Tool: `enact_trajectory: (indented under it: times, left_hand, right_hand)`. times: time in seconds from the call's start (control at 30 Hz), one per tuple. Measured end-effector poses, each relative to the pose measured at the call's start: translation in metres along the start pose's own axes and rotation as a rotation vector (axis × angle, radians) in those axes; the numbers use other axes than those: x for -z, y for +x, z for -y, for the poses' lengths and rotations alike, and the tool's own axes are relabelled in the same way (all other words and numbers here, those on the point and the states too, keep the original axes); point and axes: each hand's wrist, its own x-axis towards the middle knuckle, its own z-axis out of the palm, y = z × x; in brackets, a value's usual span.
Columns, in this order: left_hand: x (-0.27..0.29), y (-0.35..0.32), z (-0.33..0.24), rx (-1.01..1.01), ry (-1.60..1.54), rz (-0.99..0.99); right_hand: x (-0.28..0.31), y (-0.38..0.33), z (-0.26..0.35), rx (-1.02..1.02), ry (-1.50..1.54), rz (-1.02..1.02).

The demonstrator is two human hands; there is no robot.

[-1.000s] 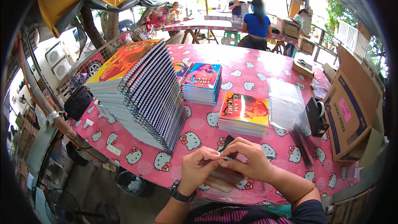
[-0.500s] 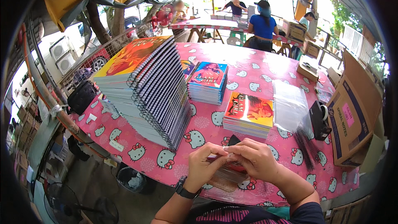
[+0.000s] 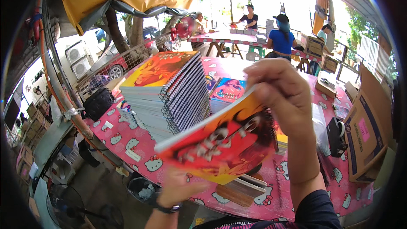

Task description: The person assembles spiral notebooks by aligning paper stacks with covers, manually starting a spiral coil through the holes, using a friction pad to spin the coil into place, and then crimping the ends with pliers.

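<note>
Raised in front of me is a spiral notebook [image 3: 224, 144] with a red, orange and yellow cover, tilted and slightly blurred. My right hand [image 3: 282, 95] grips its upper right edge between thumb and fingers. Below its lower left side is my left hand [image 3: 182, 188], wearing a dark watch; it is blurred and partly covered by the notebook, with fingers stretched out. A brown wooden block [image 3: 237, 193] lies on the table under the notebook. Behind it, a tall stack of spiral notebooks [image 3: 186, 87] stands at the left. A smaller stack with blue and pink covers [image 3: 229, 90] sits beyond.
A pink patterned cloth [image 3: 154, 163] covers the table. At the right are clear plastic sleeves [image 3: 320, 121], a black device [image 3: 337, 138] and an open cardboard box [image 3: 366, 131]. A bin [image 3: 144, 188] stands on the floor at left. Several people work at a farther table [image 3: 237, 38].
My hands were together low over the table; now my right hand has risen with a notebook and my left is apart, lower left. The view has shifted slightly.
</note>
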Motion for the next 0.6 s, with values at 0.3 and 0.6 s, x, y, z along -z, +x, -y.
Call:
enact_trajectory:
  times: [0.3, 0.6]
  left_hand:
    - [0.019, 0.06, -0.138, -0.354, 0.332, -0.149]
    - [0.143, 0.147, -0.122, -0.606, 0.227, -0.607]
  right_hand:
    - [-0.064, 0.057, -0.01, 0.3, -0.282, 0.161]
    - [0.008, 0.082, -0.202, -0.411, 0.167, -0.187]
